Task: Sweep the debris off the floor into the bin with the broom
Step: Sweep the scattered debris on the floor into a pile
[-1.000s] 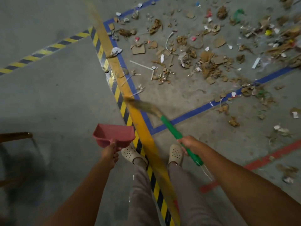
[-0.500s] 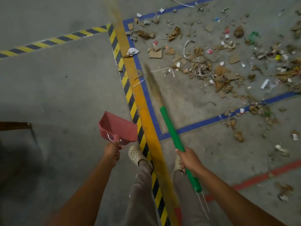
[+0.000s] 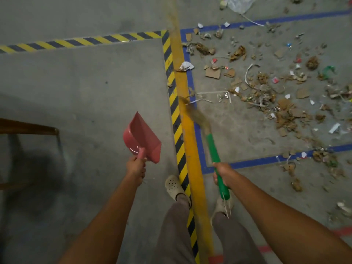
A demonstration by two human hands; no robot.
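My right hand (image 3: 222,173) grips the green handle of a short straw broom (image 3: 213,151). Its brown bristles point forward over the yellow and blue floor lines, blurred, and reach the nearest white strips. My left hand (image 3: 136,167) holds a pink dustpan (image 3: 142,137) by its handle, lifted above the bare concrete left of the striped line. Debris (image 3: 270,92) of cardboard scraps, paper bits and brown clumps lies scattered inside the blue-taped area ahead on the right. A crumpled white paper (image 3: 186,66) sits on the yellow line. No bin is in view.
A yellow painted line (image 3: 187,149) with black-yellow hazard tape (image 3: 177,130) runs forward between my feet. Blue tape (image 3: 266,160) frames the littered floor. A brown wooden edge (image 3: 28,127) juts in at the left. A clear plastic bag (image 3: 241,3) lies at the top.
The broom head has swung from left to forward along the lines. The dustpan has tilted and risen at the left. The view has shifted forward, so the debris now lies farther right.
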